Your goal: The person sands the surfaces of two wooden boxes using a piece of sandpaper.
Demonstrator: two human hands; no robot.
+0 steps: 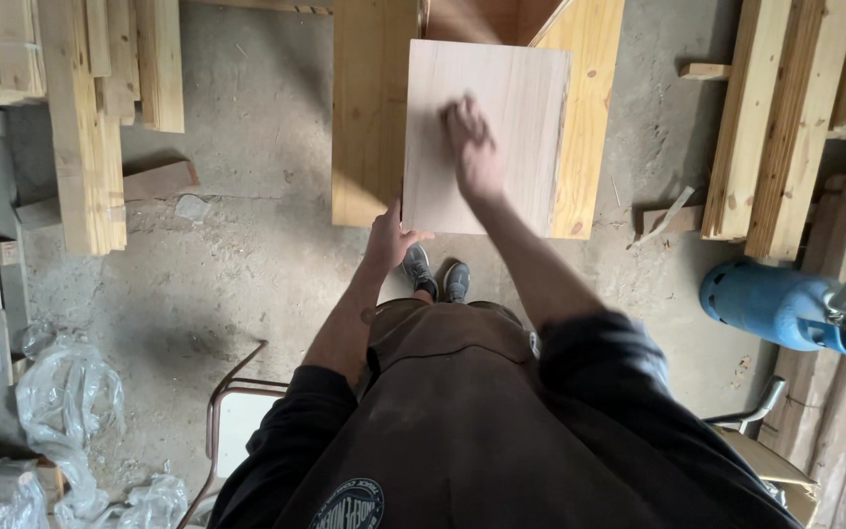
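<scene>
**Flat on the box: pale board under two hands**

Squarely in the upper middle of the view lies a pale wooden board [501, 108], a near-square panel resting flat on top of a yellowish wooden box [369, 118] that stands on the concrete floor [247, 255]. Its slightly longer side runs away from the person, and the grain runs the same way. Behind the board's far edge the box shows an open, darker inside; what it holds cannot be told.

The right hand [470, 147] lies palm down on the board's face, arm stretched forward and blurred; the fingers look loosely spread and pressed to the wood, holding nothing that can be made out. The left hand [389, 240] grips the board's near left corner, thumb on top, fingers curled under the edge, forearm bare below a pushed-up dark sleeve.

Just below the board are the person's grey shoes [438, 274]. Stacked timber planks [90, 127] lie to the left, more planks [766, 118] lean at right, a blue gas cylinder [780, 304] lies near them, and crumpled clear plastic [66, 402] sits at lower left.
</scene>
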